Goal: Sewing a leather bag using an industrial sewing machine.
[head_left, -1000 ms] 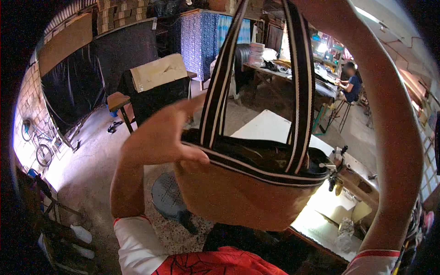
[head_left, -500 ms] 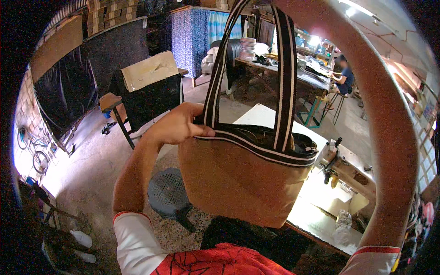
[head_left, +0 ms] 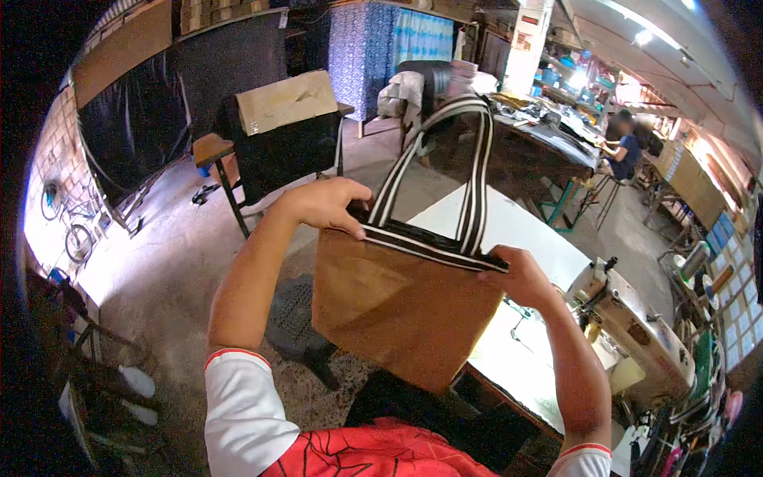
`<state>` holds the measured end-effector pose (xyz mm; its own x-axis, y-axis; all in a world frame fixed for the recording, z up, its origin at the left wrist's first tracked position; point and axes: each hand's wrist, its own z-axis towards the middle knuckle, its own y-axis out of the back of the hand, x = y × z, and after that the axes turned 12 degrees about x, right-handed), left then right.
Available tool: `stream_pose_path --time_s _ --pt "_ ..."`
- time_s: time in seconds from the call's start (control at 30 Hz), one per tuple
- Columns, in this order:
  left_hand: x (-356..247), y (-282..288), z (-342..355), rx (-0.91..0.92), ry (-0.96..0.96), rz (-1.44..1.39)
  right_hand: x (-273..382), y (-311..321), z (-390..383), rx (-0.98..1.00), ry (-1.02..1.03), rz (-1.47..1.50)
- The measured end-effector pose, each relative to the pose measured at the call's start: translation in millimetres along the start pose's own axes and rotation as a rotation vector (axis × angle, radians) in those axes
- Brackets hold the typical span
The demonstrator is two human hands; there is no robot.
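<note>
A brown tote bag [head_left: 397, 306] hangs in front of me, its top edge trimmed in a dark band with white stripes. Its striped handles [head_left: 475, 175] stand up in a loop above the opening. My left hand [head_left: 338, 205] pinches the rim at the left corner, thumb on the outside. At the right corner my right hand [head_left: 517, 277] grips the same rim. Between the two hands the top edge is pulled nearly straight, and the opening looks almost flat. The bag's inside is mostly hidden.
To the right is a sewing machine [head_left: 636, 322] on a white table [head_left: 528, 230]. A dark round stool [head_left: 294, 318] stands below the bag. Beyond, a person [head_left: 621, 151] sits at a cluttered worktable [head_left: 548, 147]. A cardboard-topped stand [head_left: 288, 103] is at the far left.
My right hand has come down from high above the bag to its right rim corner. The handles now loop loosely instead of being stretched upward, and the opening has narrowed.
</note>
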<state>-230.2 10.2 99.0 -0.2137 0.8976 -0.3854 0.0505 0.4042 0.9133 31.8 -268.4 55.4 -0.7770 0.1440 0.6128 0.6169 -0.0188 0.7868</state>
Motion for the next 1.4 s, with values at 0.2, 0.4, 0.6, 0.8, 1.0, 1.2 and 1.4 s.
stream_pose_path --time_s 0.2,0.4,0.6,0.8,1.0,1.2,1.4 --pt "94.4 -134.4 -7.3 0.043 -0.098 -0.985 -21.9 -24.8 -24.5 -0.267 0.093 -0.117" --pt "48.4 -192.1 -13.2 -0.553 -0.262 -1.396 -24.7 -32.9 -62.8 -0.203 0.07 0.046" --pt "48.2 -192.3 -17.1 -0.571 -0.31 -1.421 -27.4 -54.5 -106.0 -0.106 0.158 0.361" --pt "50.5 -189.9 -13.9 -0.569 -0.334 -1.386 -31.1 -66.7 -116.8 -0.076 0.203 0.206" --pt "47.7 -172.2 -12.8 -0.575 -0.496 -1.509 -40.9 -67.0 -117.5 -0.081 0.252 0.354" --pt "61.4 -173.1 -9.1 -0.54 -0.456 -1.52 -49.4 -73.8 -121.7 -0.077 0.215 0.483" --pt "55.1 -173.9 -12.3 -0.518 -0.421 -1.45 -57.5 -80.4 -124.0 -0.169 0.265 0.265"
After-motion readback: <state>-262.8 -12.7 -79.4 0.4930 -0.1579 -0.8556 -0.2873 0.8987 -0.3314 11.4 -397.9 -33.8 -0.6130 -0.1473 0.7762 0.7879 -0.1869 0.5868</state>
